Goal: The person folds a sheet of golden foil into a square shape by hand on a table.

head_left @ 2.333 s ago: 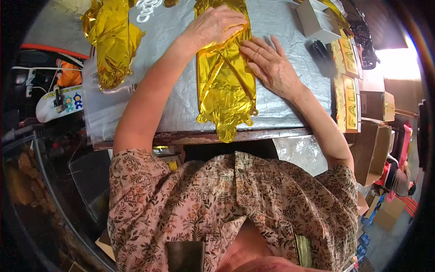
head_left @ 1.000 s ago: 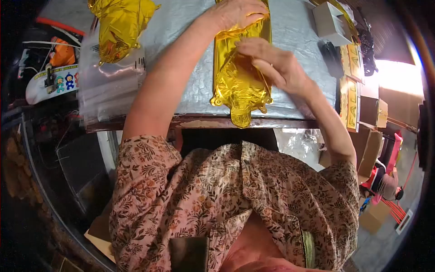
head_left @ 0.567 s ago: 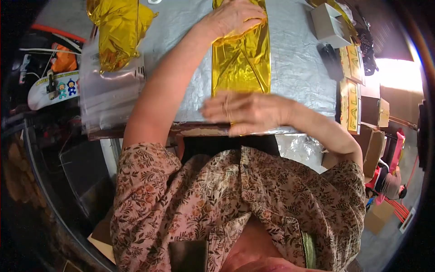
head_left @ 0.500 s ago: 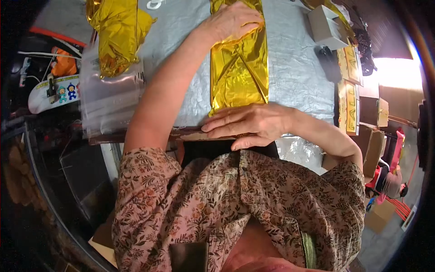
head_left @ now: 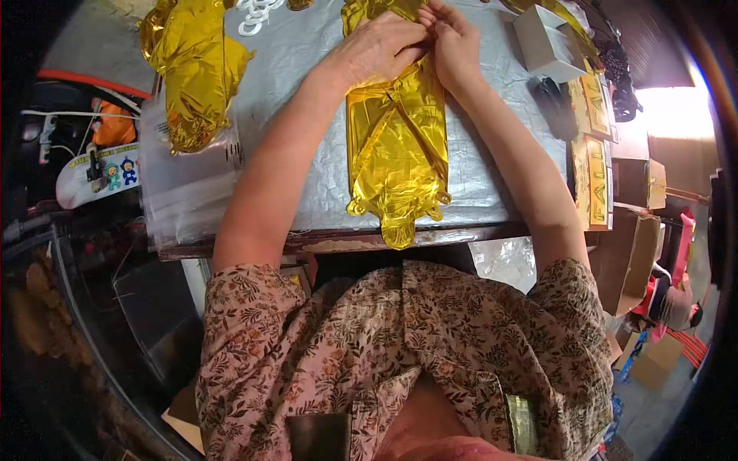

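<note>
Balloon of gold foil, deflated and flat [head_left: 396, 146], lies on the grey crinkled table cover [head_left: 307, 115] with its long axis running from 12 to 6 o'clock. Its narrow tail hangs a little over the near table edge at 6 o'clock. Both hands are at the 12 o'clock end of the balloon, well apart from the tail. The left hand [head_left: 377, 50] is curled shut on the foil, with the fingers bent down onto it. The right hand [head_left: 455, 38] is just beside it, toward 1 o'clock, and its fingertips meet those of the left hand. They seem to pinch the foil there, but I cannot tell this surely. A second, crumpled gold foil balloon [head_left: 192, 69] lies at 10 o'clock, and a small grey cardboard box [head_left: 542, 38] at 2 o'clock.
</note>
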A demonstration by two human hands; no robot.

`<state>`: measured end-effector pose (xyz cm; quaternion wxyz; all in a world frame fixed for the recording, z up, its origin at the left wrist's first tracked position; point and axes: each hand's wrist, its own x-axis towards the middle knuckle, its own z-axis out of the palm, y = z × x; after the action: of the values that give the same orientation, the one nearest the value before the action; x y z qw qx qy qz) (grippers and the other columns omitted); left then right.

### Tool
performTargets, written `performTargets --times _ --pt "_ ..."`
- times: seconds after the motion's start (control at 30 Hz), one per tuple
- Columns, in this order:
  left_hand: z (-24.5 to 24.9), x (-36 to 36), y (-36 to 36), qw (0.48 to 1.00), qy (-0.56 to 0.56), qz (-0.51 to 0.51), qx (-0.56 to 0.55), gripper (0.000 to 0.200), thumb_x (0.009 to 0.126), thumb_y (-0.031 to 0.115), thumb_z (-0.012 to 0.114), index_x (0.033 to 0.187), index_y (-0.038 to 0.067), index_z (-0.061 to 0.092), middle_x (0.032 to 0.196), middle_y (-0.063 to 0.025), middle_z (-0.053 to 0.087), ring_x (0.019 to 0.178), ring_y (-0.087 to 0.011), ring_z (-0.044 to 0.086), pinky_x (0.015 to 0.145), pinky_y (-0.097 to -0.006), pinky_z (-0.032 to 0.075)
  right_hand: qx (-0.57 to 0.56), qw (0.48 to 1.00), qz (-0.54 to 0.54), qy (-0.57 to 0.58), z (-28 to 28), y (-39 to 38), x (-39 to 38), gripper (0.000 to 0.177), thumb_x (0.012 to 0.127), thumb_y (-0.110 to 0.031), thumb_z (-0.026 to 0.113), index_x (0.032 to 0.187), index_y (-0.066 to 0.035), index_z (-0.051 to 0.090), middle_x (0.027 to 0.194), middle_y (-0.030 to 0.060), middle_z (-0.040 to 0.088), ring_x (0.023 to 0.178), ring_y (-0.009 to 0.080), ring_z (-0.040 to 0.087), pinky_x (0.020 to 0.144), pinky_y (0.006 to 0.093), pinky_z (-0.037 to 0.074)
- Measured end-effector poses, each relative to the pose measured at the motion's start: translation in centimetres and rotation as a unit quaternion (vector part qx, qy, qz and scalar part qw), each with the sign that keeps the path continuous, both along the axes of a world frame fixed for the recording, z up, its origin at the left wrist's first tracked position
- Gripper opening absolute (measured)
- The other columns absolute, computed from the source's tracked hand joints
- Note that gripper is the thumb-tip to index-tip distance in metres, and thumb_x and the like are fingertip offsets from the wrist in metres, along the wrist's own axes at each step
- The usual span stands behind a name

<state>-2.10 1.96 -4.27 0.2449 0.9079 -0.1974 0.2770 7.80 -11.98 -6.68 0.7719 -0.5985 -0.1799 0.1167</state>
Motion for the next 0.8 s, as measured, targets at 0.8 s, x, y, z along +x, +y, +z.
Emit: performTargets --times 0.8 --pt "4.3 -6.4 6.6 0.947 0.248 0.194 0.068 0.088 0.093 0.06 0.063 0.156 0.003 0.039 0.167 -0.019 0.029 0.155 -0.0426 0.02 0.122 -0.0635 0.019 -0.225 0.917 -0.094 -0.316 0.3 1.2 -1.5 0.034 0.093 0.001 0.056 0.127 0.003 0.061 0.112 0.0247 0.067 0.102 0.0374 0.067 0.091 0.0424 0.054"
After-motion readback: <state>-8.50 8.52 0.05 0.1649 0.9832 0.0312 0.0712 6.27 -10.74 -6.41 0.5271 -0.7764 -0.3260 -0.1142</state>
